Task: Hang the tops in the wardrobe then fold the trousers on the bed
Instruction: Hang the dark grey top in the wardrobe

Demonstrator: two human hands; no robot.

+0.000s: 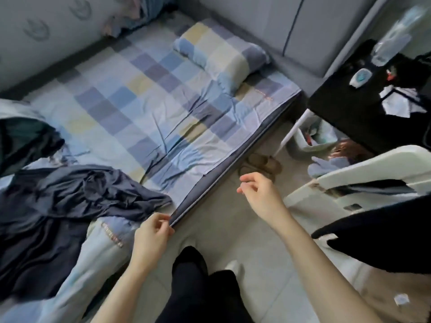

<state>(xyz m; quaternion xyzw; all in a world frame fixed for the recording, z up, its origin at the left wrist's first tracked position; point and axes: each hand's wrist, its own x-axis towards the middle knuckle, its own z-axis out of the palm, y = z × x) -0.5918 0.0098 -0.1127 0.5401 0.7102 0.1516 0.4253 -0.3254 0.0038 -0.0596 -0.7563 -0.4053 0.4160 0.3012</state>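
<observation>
A heap of dark navy clothes (70, 201) lies crumpled at the near left of the bed (140, 108), with a darker green-black garment (25, 141) behind it. My left hand (152, 236) hovers at the bed's near corner, fingers loosely curled, holding nothing that I can see. Over the floor beside the bed my right hand (258, 190) floats with relaxed fingers, empty. A black garment (382, 231) hangs over the white chair (363, 173) at the right.
A checked pillow (221, 54) lies at the head of the bed against a grey headboard. A black table (373, 96) with small items stands at the right, a bin (310, 141) below it. Brown slippers (261, 166) sit on the floor.
</observation>
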